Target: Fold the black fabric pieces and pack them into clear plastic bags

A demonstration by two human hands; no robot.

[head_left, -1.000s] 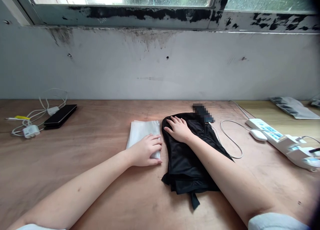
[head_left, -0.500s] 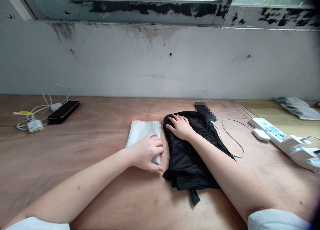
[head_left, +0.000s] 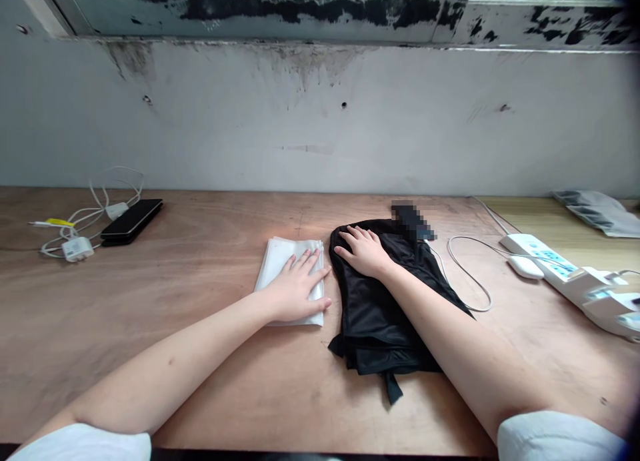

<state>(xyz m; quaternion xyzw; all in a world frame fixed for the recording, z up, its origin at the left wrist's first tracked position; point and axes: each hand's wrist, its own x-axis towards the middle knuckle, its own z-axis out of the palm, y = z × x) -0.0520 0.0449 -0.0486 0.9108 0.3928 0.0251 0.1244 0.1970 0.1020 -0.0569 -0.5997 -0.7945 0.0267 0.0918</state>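
Observation:
My left hand point(head_left: 299, 285) lies flat with spread fingers on a stack of whitish, translucent plastic bags point(head_left: 276, 261). The stack is on the wooden table, just left of a folded black cloth item point(head_left: 370, 321), which looks like a thin fabric bag with a strap end at its near edge. On the upper left part of the black fabric rests my right hand point(head_left: 364, 251), fingers extended and open. My right forearm crosses over the fabric and hides part of it.
A blurred-out dark object point(head_left: 413, 221) touches the black fabric's far end, with a white cable beside it. At right stand a white power strip point(head_left: 545, 254) with plugs and a grey packet point(head_left: 600, 211). Far left lie a black case point(head_left: 131, 222) and a white charger point(head_left: 77, 249).
My left hand has gone from curled at the stack's right edge to flat on top with fingers spread. My right hand stays on the black fabric. The view has shifted slightly.

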